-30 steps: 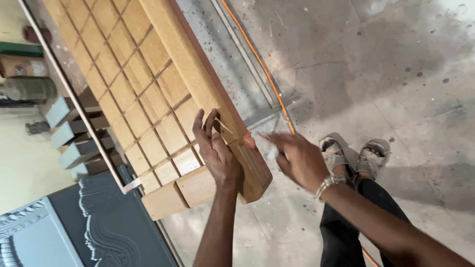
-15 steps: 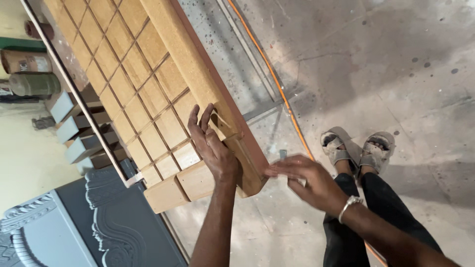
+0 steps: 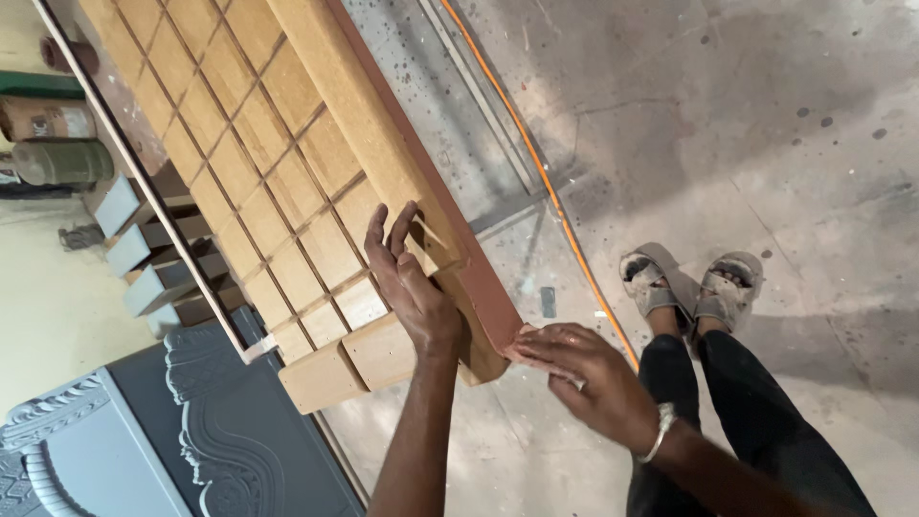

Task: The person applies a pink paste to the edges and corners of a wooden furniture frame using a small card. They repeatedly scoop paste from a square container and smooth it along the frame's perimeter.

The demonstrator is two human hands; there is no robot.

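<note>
Left hand [image 3: 414, 287] lies flat, fingers spread, on the wooden panel [image 3: 287, 182]; right hand [image 3: 584, 378] pinches a half-hidden sanding scrap [image 3: 522, 337] against its corner, orange cable [image 3: 555, 206] behind

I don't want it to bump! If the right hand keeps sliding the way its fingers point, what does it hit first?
Probably the left hand, lying flat on the wooden panel. The right hand already presses the panel's brown edge and points that way, though depth is unclear.

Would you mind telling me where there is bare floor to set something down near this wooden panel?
Bare concrete floor lies right of the orange cable, above the sandalled feet. It is crowded left of the wooden panel, by the grey carved panel.
</note>
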